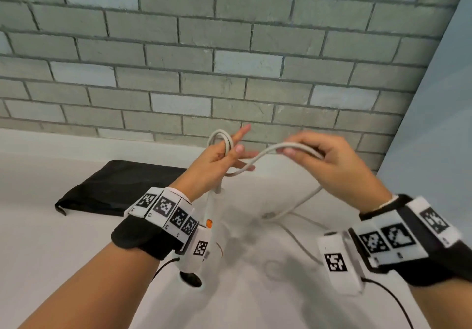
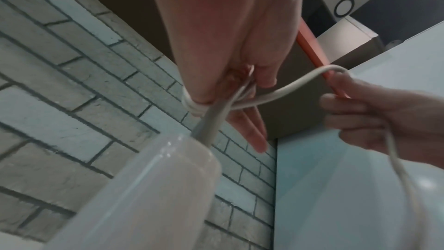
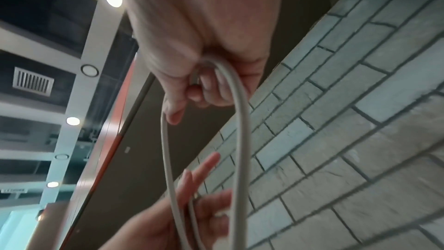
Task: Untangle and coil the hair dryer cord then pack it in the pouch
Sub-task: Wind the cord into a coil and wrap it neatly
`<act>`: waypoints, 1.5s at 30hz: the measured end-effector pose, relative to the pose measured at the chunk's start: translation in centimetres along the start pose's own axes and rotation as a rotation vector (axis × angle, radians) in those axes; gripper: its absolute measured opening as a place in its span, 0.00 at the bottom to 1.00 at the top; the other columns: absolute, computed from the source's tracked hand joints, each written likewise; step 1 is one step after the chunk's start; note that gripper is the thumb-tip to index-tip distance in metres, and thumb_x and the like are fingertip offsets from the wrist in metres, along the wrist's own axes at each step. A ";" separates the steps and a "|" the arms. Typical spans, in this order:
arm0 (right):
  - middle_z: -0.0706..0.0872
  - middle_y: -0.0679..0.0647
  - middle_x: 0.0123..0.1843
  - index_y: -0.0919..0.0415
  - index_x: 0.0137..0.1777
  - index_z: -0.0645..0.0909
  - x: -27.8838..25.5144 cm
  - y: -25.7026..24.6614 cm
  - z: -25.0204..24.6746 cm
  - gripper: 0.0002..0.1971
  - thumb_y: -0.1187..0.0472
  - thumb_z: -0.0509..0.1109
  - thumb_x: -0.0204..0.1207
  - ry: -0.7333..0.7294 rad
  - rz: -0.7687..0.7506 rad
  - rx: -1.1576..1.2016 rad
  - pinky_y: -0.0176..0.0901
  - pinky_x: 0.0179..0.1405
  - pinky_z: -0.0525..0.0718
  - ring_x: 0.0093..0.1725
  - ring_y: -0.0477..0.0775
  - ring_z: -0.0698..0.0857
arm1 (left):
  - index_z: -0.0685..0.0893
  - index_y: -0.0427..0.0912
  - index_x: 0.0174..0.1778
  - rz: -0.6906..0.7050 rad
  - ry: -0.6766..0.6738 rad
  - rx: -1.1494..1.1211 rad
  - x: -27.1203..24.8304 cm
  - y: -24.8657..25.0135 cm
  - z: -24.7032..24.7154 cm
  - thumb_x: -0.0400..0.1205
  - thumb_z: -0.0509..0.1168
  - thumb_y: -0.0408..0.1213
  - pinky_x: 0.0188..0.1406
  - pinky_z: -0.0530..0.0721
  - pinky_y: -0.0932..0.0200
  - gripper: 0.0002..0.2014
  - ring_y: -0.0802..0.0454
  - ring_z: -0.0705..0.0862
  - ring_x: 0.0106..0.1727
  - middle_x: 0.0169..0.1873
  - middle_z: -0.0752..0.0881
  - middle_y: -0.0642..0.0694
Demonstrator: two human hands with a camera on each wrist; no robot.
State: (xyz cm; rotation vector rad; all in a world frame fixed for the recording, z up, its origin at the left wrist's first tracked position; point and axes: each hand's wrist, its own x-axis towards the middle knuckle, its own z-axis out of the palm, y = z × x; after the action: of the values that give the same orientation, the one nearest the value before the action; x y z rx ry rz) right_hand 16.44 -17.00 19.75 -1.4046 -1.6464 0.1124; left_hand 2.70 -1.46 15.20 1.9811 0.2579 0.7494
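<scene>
A pale grey cord stretches between my hands above the white table. My left hand has a few turns of cord wound round it, and its thumb presses the strand while the other fingers point out straight. My right hand curls its fingers round the cord a short way along. The white hair dryer hangs by its cord just under my left wrist, its orange switch showing. The black pouch lies flat on the table to the left.
Slack cord trails in loose curves over the table below my right hand. A grey brick wall rises close behind the table, and a pale blue panel closes off the right side.
</scene>
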 end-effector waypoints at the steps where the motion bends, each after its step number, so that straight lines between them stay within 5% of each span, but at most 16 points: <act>1: 0.85 0.42 0.31 0.59 0.46 0.85 0.6 -0.4 -0.3 0.06 0.65 0.67 0.75 0.019 -0.002 0.031 0.25 0.33 0.75 0.32 0.37 0.80 | 0.63 0.49 0.77 -0.006 -0.033 -0.005 -0.1 0.2 0.4 0.85 0.49 0.42 0.58 0.78 0.73 0.22 0.61 0.89 0.48 0.55 0.87 0.50; 4: 0.75 0.44 0.16 0.58 0.39 0.85 2.2 -0.9 -1.2 0.06 0.62 0.67 0.75 -0.014 0.090 0.222 0.30 0.18 0.65 0.18 0.41 0.68 | 0.67 0.51 0.75 -0.014 -0.148 -0.023 -0.8 0.8 1.4 0.86 0.42 0.45 0.45 0.76 0.80 0.21 0.57 0.89 0.42 0.42 0.90 0.42; 8: 0.68 0.43 0.13 0.60 0.36 0.82 3.9 0.1 -1.4 0.10 0.57 0.65 0.75 0.032 0.141 0.356 0.33 0.16 0.59 0.14 0.43 0.62 | 0.71 0.66 0.66 -0.061 -0.280 -0.208 -1.4 0.3 1.5 0.76 0.40 0.66 0.65 0.74 0.54 0.27 0.47 0.86 0.35 0.28 0.89 0.46; 10: 0.67 0.42 0.13 0.60 0.36 0.82 4.4 1.1 -0.7 0.10 0.59 0.65 0.77 0.101 0.160 0.334 0.32 0.15 0.58 0.15 0.43 0.61 | 0.74 0.59 0.67 -0.076 -0.372 -0.266 -1.6 0.0 1.3 0.78 0.49 0.62 0.74 0.67 0.43 0.25 0.49 0.82 0.28 0.23 0.87 0.47; 14: 0.77 0.40 0.21 0.57 0.36 0.83 4.8 3.8 0.8 0.06 0.58 0.71 0.72 0.203 0.138 0.139 0.28 0.24 0.71 0.22 0.38 0.72 | 0.84 0.49 0.57 -0.087 -0.495 -0.350 -2.0 0.4 1.3 0.83 0.53 0.46 0.74 0.71 0.57 0.15 0.56 0.78 0.20 0.20 0.86 0.50; 17: 0.86 0.49 0.37 0.54 0.41 0.86 3.8 6.7 2.7 0.07 0.53 0.69 0.74 0.008 0.205 -0.103 0.48 0.47 0.83 0.41 0.50 0.85 | 0.86 0.49 0.51 -0.068 -0.449 -0.517 -2.3 0.2 1.6 0.77 0.60 0.53 0.64 0.79 0.61 0.16 0.56 0.83 0.23 0.31 0.91 0.48; 19: 0.88 0.57 0.46 0.54 0.46 0.85 2.7 8.3 4.8 0.09 0.52 0.64 0.76 -0.206 0.252 -0.228 0.60 0.54 0.82 0.49 0.59 0.85 | 0.87 0.48 0.52 -0.064 -0.376 -0.655 -2.2 -0.3 1.7 0.74 0.62 0.54 0.59 0.84 0.57 0.18 0.50 0.90 0.41 0.49 0.91 0.48; 21: 0.86 0.59 0.59 0.56 0.58 0.81 1.7 8.9 6.8 0.14 0.54 0.59 0.78 -0.362 0.282 -0.238 0.58 0.61 0.80 0.58 0.59 0.84 | 0.87 0.48 0.54 -0.061 -0.290 -0.776 -2.1 -0.8 1.7 0.74 0.64 0.54 0.61 0.82 0.51 0.18 0.46 0.87 0.58 0.65 0.83 0.51; 23: 0.85 0.56 0.56 0.58 0.65 0.74 0.6 8.3 8.5 0.15 0.57 0.59 0.81 -0.444 0.269 -0.207 0.49 0.57 0.80 0.56 0.56 0.83 | 0.87 0.47 0.53 -0.078 -0.184 -0.837 -1.8 -1.1 1.6 0.77 0.62 0.53 0.59 0.84 0.50 0.17 0.43 0.81 0.67 0.74 0.74 0.56; 26: 0.76 0.52 0.39 0.53 0.68 0.62 -0.9 7.8 10.4 0.20 0.62 0.62 0.79 -0.464 0.364 -0.079 0.45 0.34 0.82 0.36 0.56 0.83 | 0.86 0.46 0.56 -0.092 -0.068 -0.877 -1.5 -1.6 1.2 0.74 0.64 0.53 0.56 0.87 0.48 0.20 0.43 0.79 0.70 0.75 0.71 0.57; 28: 0.76 0.54 0.40 0.46 0.74 0.54 -1.8 7.9 11.0 0.28 0.63 0.63 0.78 -0.448 0.438 0.062 0.43 0.34 0.87 0.33 0.55 0.84 | 0.83 0.48 0.60 -0.062 -0.023 -0.854 -1.4 -1.8 0.8 0.67 0.71 0.57 0.55 0.87 0.50 0.28 0.46 0.79 0.69 0.72 0.72 0.59; 34: 0.78 0.53 0.33 0.60 0.60 0.69 -4.1 8.0 10.3 0.09 0.66 0.57 0.81 -0.410 0.587 0.627 0.46 0.44 0.86 0.37 0.52 0.86 | 0.74 0.63 0.65 -0.040 0.167 -0.638 -0.8 -2.4 -0.1 0.76 0.63 0.45 0.70 0.76 0.52 0.20 0.52 0.70 0.76 0.82 0.57 0.57; 37: 0.71 0.53 0.33 0.60 0.65 0.69 -4.0 7.7 8.9 0.13 0.68 0.55 0.82 -0.374 0.631 0.759 0.46 0.33 0.88 0.25 0.49 0.78 | 0.64 0.69 0.69 -0.015 0.162 -0.463 -0.5 -2.7 -0.3 0.81 0.59 0.42 0.75 0.67 0.56 0.23 0.56 0.61 0.80 0.81 0.51 0.63; 39: 0.68 0.52 0.33 0.58 0.68 0.67 -4.1 7.7 8.1 0.17 0.68 0.56 0.81 -0.425 0.621 0.602 0.37 0.25 0.80 0.23 0.45 0.71 | 0.58 0.69 0.72 0.020 0.161 -0.255 -0.3 -2.6 -0.3 0.83 0.56 0.41 0.78 0.62 0.58 0.25 0.62 0.59 0.80 0.79 0.47 0.69; 42: 0.70 0.48 0.35 0.54 0.67 0.68 -4.1 7.0 6.9 0.15 0.64 0.56 0.82 -0.514 0.486 0.106 0.33 0.26 0.74 0.29 0.44 0.70 | 0.53 0.67 0.73 0.074 0.134 -0.049 0.0 -2.3 -0.8 0.84 0.55 0.39 0.80 0.57 0.57 0.26 0.60 0.55 0.81 0.78 0.47 0.68; 45: 0.71 0.48 0.34 0.55 0.61 0.74 -3.5 5.8 5.1 0.10 0.62 0.57 0.82 -0.470 0.393 -0.093 0.45 0.34 0.83 0.31 0.45 0.73 | 0.48 0.66 0.75 0.063 0.078 0.020 0.2 -2.2 -1.5 0.83 0.54 0.43 0.79 0.62 0.57 0.29 0.59 0.65 0.78 0.77 0.59 0.63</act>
State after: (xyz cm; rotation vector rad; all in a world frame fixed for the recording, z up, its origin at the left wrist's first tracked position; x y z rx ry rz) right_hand 16.91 -15.45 11.43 -1.8630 -1.7347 0.6405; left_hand 2.25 0.83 13.98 1.9887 0.2511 0.8684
